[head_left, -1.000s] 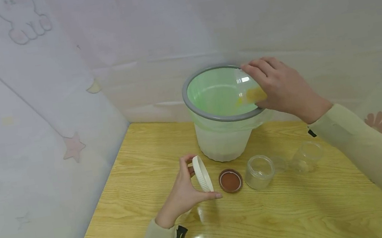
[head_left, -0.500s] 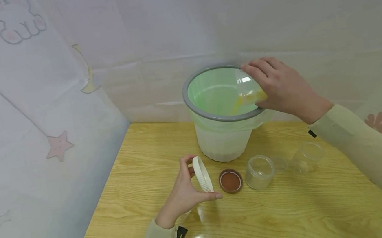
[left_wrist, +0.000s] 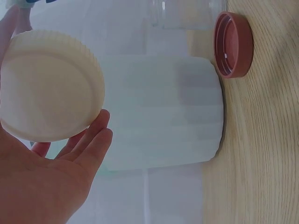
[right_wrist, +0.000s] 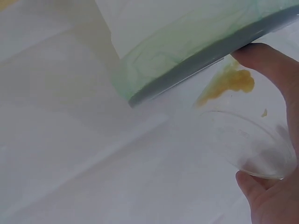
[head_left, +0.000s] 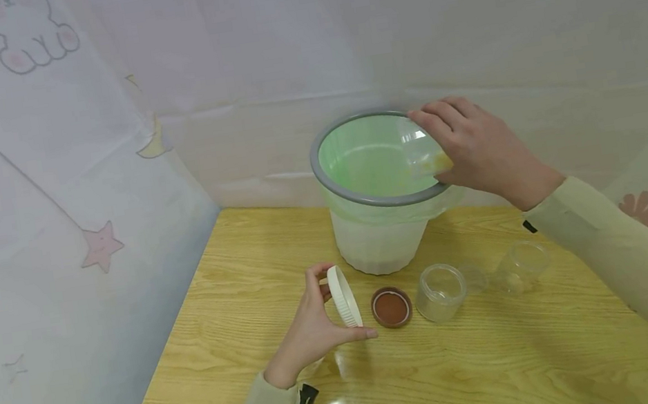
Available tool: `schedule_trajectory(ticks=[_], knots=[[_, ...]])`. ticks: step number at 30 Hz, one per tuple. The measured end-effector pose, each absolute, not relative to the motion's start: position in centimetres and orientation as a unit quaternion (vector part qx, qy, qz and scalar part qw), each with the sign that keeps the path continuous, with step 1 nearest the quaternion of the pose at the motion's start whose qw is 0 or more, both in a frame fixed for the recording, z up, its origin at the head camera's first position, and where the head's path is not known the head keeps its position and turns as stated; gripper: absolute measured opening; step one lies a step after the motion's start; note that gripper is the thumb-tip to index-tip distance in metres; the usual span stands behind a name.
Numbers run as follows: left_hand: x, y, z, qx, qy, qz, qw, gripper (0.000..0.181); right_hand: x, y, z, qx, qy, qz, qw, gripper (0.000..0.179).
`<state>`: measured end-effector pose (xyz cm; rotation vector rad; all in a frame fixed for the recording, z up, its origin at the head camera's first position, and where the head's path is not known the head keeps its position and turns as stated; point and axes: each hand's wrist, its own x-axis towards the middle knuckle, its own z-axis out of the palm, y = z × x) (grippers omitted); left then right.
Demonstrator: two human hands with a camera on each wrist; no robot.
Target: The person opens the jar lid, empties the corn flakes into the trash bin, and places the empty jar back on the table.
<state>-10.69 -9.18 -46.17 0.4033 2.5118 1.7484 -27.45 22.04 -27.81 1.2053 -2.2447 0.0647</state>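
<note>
My right hand (head_left: 479,149) grips a clear jar (head_left: 414,139), tipped with its mouth inside the bin (head_left: 374,240). The bin has a grey rim and a pale green liner. Some yellow stuff (right_wrist: 236,83) lies along the jar's inner wall; its exact kind cannot be told. Lower left, my left hand (head_left: 312,329) pinches a round white lid (head_left: 344,296) with a ribbed edge, held on its side above the table. In the left wrist view the lid's flat face (left_wrist: 51,93) shows, with fingers and thumb at its edge.
On the wooden table (head_left: 451,378), a reddish-brown lid (head_left: 391,308) lies beside an uncovered clear jar (head_left: 440,293). Another clear container (head_left: 522,266) lies farther right, with a clear disc (head_left: 473,277) between. Printed white sheets (head_left: 250,45) hang behind and to the left.
The yellow stuff has run toward the tipped jar's mouth and down into the bin; less of it shows in the jar now. Both hands have stayed in place.
</note>
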Motion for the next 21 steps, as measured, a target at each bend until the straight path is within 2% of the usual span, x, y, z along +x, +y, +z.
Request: schedule_trajectory(ticks=[21], knots=[[-10.75, -9.07, -46.23, 0.127, 0.811, 0.57, 0.027, 0.122, -27.62, 21.68, -27.1, 0.483, -0.833, -0.009, 0.27, 0.117]])
